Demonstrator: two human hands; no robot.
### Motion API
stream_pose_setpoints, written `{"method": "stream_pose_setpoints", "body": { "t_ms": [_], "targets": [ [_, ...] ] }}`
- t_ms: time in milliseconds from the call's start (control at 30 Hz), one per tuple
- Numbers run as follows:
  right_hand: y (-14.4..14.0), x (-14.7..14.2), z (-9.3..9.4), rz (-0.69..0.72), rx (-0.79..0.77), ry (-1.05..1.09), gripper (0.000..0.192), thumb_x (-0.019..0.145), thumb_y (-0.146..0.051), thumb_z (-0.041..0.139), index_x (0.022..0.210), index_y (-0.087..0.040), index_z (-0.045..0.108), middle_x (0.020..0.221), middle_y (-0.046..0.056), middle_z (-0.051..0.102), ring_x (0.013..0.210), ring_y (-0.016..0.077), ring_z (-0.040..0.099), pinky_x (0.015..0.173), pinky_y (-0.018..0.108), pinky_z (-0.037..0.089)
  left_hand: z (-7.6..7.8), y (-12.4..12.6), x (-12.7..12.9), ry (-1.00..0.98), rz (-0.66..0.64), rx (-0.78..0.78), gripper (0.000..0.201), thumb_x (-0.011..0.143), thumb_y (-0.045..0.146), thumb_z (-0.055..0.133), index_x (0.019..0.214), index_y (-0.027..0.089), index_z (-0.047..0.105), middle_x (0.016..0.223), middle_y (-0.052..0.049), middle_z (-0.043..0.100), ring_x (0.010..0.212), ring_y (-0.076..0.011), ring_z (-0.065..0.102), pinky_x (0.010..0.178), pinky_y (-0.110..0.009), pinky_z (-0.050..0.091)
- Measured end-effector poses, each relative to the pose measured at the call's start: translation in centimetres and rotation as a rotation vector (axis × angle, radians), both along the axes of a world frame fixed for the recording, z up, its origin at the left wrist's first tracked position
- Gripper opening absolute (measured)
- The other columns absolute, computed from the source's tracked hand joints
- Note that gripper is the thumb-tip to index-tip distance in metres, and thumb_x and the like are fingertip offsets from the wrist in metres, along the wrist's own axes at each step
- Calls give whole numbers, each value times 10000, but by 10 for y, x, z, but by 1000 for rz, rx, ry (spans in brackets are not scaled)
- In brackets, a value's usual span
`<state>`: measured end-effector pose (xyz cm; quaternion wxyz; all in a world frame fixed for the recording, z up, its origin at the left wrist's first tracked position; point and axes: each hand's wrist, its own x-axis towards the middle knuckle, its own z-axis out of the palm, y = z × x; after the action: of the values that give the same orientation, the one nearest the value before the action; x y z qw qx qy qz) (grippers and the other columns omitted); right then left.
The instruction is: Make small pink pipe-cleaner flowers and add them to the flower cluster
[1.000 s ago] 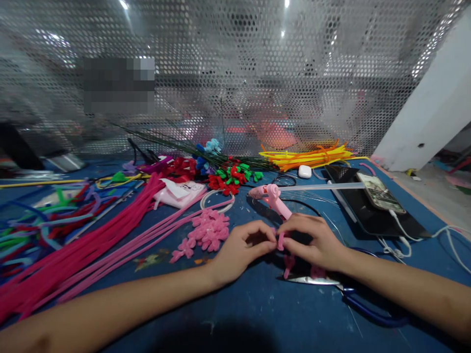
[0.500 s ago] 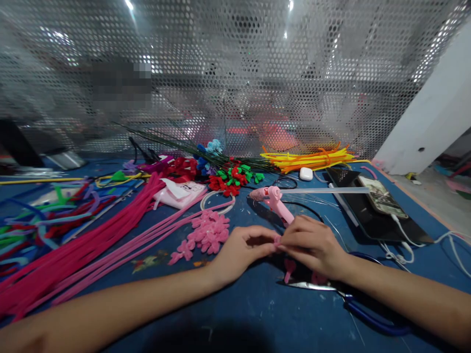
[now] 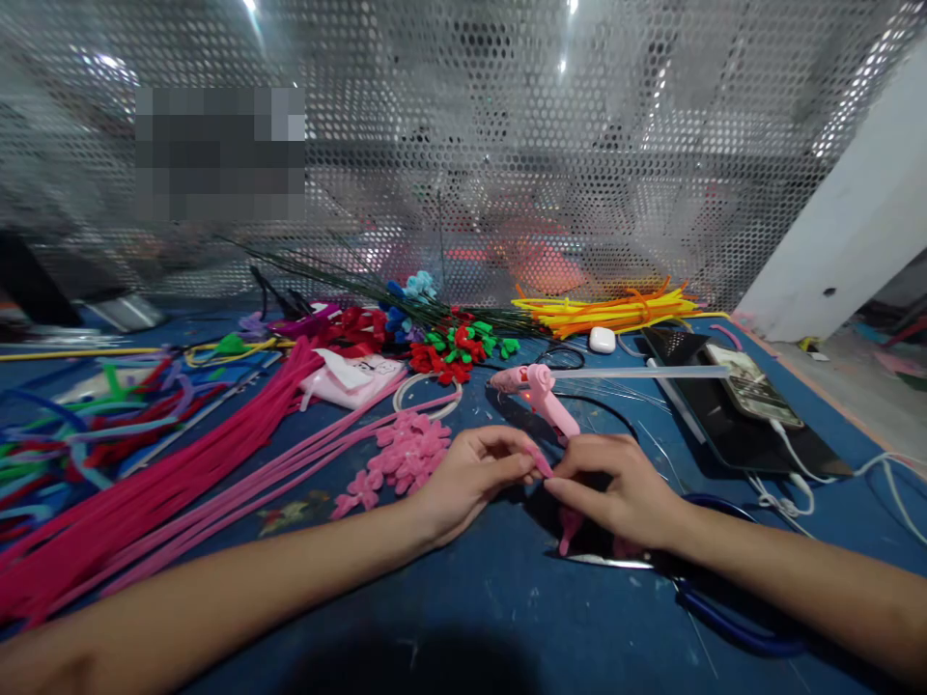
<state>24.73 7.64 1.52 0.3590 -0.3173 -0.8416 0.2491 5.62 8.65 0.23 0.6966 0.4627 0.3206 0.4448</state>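
Blue bench (image 3: 507, 618) carried craft clutter; left hand (image 3: 470, 478) and right hand (image 3: 623, 487) pinched a small pink fuzzy pipe-cleaner piece (image 3: 542, 465) between fingertips, apparently to shape it.

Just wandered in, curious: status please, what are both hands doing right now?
Left hand and right hand both pinch one small pink pipe-cleaner piece. Pink glue gun lies just behind. Scissors under right wrist; nothing blocking.
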Motion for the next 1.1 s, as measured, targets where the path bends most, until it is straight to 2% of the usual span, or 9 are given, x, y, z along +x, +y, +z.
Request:
{"method": "stream_pose_setpoints", "body": {
  "t_ms": [267, 433, 533, 667, 733, 833, 933, 1000, 1100],
  "targets": [
    [8, -1, -2, 132, -726, 269, 259, 829, -398, 599, 768, -160, 682, 644, 2, 648, 488, 58, 501, 463, 177, 395, 1, 3, -6, 221, 19, 217, 102, 707, 239, 729, 738, 154, 683, 710, -1, 669, 613, -100, 573, 634, -222, 469],
    [10, -2, -4, 194, -885, 287, 237, 751, -346, 678, 679, -124, 640, 541, -22, 570, 472, 54, 468, 457, 181, 368, 6, -4, -5, 287, -32, 287, 80, 710, 207, 708, 725, 141, 665, 738, -10, 655, 702, -122, 592, 692, -233, 473],
    [7, -1, -3, 106, -728, 188, 178, 764, -292, 645, 689, -133, 616, 541, -37, 541, 476, 56, 458, 471, 185, 369, 6, -6, -4, 294, -72, 261, 108, 733, 224, 691, 762, 132, 641, 742, -3, 624, 680, -104, 566, 666, -219, 461],
    [0, 0, 0, -61, -68, -65, 126, 799, -214, 566, 699, -154, 612, 621, 1, 579, 592, 104, 502, 596, 249, 400, 5, -4, -2, 265, -131, 205, 188, 746, 271, 688, 797, 136, 567, 687, 30, 557, 598, -80, 523, 590, -199, 445],
    [-1, 1, 0, -91, 103, -117, 131, 816, -212, 541, 720, -158, 612, 674, 17, 597, 654, 125, 515, 657, 279, 402, 5, -4, -2, 271, -110, 243, 213, 764, 298, 674, 816, 155, 525, 689, 38, 541, 589, -85, 526, 572, -203, 451],
    [1, 1, 0, -53, -169, -11, 141, 840, -242, 531, 747, -161, 599, 663, -10, 565, 604, 96, 484, 584, 226, 387, 5, -3, -7, 489, -34, 561, 118, 845, 271, 594, 903, 175, 556, 809, -7, 604, 720, -121, 585, 672, -242, 482],
    [5, 0, -1, 79, -651, 179, 172, 795, -301, 601, 713, -150, 599, 593, -43, 509, 517, 61, 430, 483, 179, 332, 2, 0, -17, 725, 19, 1152, 183, 873, 185, 557, 1054, 187, 588, 954, -63, 652, 903, -166, 598, 824, -298, 469],
    [7, -1, -1, 175, -901, 278, 172, 740, -296, 650, 690, -138, 605, 539, -57, 490, 473, 47, 403, 455, 168, 307, 0, 2, -23, 748, 89, 1482, 251, 850, 150, 586, 1100, 169, 577, 976, -83, 661, 918, -180, 599, 819, -311, 477],
    [8, -2, 0, 220, -1069, 330, 142, 683, -248, 669, 650, -127, 603, 484, -63, 487, 432, 37, 383, 431, 161, 285, -1, 4, -26, 746, 159, 1742, 237, 807, 133, 640, 1040, 149, 602, 928, -74, 687, 873, -186, 614, 749, -302, 490]
  ]
}}
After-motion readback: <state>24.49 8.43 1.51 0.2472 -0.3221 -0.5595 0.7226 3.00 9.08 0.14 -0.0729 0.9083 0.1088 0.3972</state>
